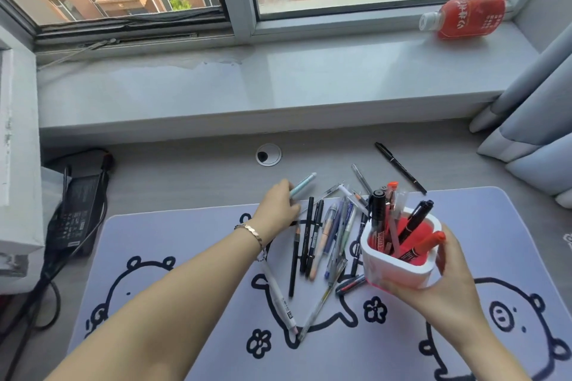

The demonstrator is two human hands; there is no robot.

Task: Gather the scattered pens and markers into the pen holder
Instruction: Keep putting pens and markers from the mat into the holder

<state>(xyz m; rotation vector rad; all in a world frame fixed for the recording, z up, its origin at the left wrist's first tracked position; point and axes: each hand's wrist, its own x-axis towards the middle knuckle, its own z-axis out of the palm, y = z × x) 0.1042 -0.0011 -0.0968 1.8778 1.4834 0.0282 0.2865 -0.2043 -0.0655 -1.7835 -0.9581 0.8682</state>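
Left hand (278, 206) grips slim mint pen (303, 185); right hand (445, 275) holds glossy white sq. holder (399, 266).

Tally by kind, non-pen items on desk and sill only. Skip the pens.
Pen holder: 1
Bottle: 1
Power adapter: 1
Desk mat: 1
Cable grommet: 1
Total: 5

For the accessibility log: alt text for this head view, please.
A person's right hand holds a white pen holder with red interior over a pig-print desk mat, while the left hand grips a pale teal pen from the scattered pile.
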